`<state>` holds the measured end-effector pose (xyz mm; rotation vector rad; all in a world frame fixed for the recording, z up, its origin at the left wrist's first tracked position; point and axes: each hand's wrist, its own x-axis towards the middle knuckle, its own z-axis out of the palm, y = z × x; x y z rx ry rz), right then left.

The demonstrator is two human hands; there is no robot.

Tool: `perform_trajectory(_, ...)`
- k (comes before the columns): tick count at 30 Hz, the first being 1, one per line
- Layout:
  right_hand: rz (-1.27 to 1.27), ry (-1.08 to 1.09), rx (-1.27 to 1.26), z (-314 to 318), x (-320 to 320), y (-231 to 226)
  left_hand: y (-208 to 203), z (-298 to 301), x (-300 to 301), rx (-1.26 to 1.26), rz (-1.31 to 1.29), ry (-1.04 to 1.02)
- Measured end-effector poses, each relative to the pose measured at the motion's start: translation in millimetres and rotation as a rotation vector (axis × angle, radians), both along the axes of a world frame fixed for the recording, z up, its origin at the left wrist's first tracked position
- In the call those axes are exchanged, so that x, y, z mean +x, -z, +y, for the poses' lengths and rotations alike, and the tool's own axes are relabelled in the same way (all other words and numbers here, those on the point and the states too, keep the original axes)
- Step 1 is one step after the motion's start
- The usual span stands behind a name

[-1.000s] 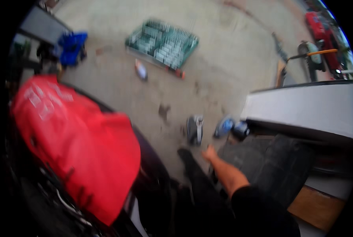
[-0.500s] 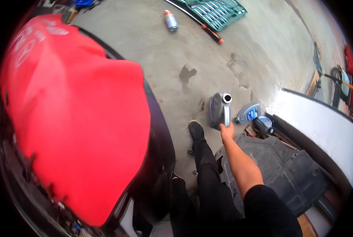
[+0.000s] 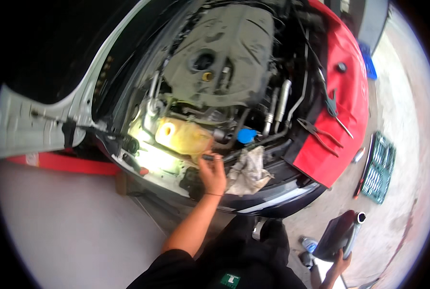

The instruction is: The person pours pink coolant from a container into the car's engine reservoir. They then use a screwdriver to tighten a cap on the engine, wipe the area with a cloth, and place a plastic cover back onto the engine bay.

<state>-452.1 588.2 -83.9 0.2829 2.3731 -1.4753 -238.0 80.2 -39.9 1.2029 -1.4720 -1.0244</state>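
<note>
My right hand (image 3: 340,264) grips the handle of a grey oil jug (image 3: 331,236), held tilted at the lower right with its uncapped mouth upward. My left hand (image 3: 212,173) reaches into the engine bay, fingers closed around a small dark piece (image 3: 208,157) that I cannot identify. Just above those fingers sits a yellowed coolant tank (image 3: 183,137), brightly lit on its left. A blue cap (image 3: 247,136) and a crumpled rag (image 3: 250,173) are right of this hand. Farther back, the grey engine cover (image 3: 224,43) has a dark round opening and a yellow dipstick handle (image 3: 207,76).
A red fender cover (image 3: 316,164) on the car's right edge carries pliers (image 3: 316,135), a screwdriver-like tool (image 3: 338,113) and a black cap (image 3: 341,67). On the floor are a green socket set (image 3: 378,168), a spray can (image 3: 358,155) and another oil bottle (image 3: 309,244).
My view has swung from the floor to the engine bay. The oil jug stays in my right hand, now lifted beside the car. My left hand has come into view at the coolant tank.
</note>
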Motion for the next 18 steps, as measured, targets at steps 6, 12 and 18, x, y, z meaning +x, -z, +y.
perform_trajectory(6,0.386,-0.195,0.057,-13,-17,-152,-9,-2,10,0.023,0.155,0.18)
perform_trajectory(12,0.57,-0.346,0.102,-111,-20,-268,-18,-19,18,0.236,0.242,0.372)
perform_trajectory(18,0.686,-0.713,0.062,-273,27,-361,-38,-44,34,0.042,-0.141,0.331)
